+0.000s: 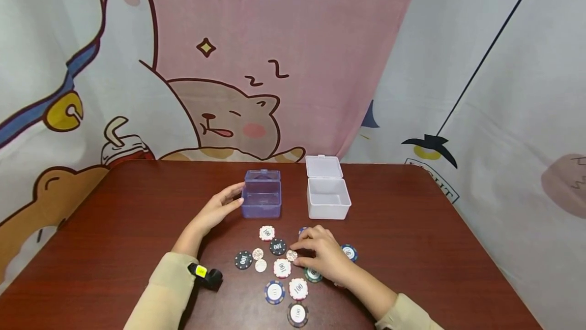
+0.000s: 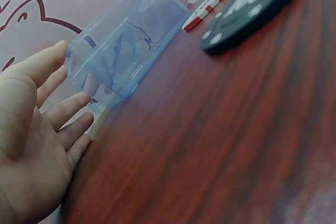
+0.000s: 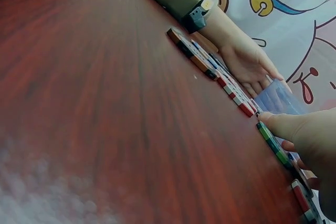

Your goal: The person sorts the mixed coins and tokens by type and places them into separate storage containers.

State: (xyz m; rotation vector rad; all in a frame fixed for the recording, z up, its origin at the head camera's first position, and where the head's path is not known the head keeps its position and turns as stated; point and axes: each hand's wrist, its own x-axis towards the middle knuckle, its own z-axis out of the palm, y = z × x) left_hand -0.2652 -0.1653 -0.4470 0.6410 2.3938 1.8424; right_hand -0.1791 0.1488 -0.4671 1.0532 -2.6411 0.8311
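Note:
Fingers of my left hand [image 1: 220, 208] rest against the left side of a translucent blue plastic box [image 1: 261, 211] whose hinged lid is up. In the left wrist view those fingers look fairly straight beside the box wall. My right hand [image 1: 322, 255] is low over the scattered chips, its thumb and index fingertip at opposite edges of a small pale coin [image 1: 291, 255], pinching it. Under that hand lies a partly covered green poker chip [image 1: 313, 275]. Two more small coins [image 1: 258, 254] lie to the left, near a black 100 chip [image 1: 277, 246].
A white box [image 1: 328, 211] with its lid up stands right of the blue one. Around the hands lie red-and-white chips [image 1: 298, 289], blue chips [image 1: 274, 292] and black chips [image 1: 243, 260] on the dark wooden table [image 1: 412, 238]. A cartoon-print curtain [image 1: 293, 55] hangs behind.

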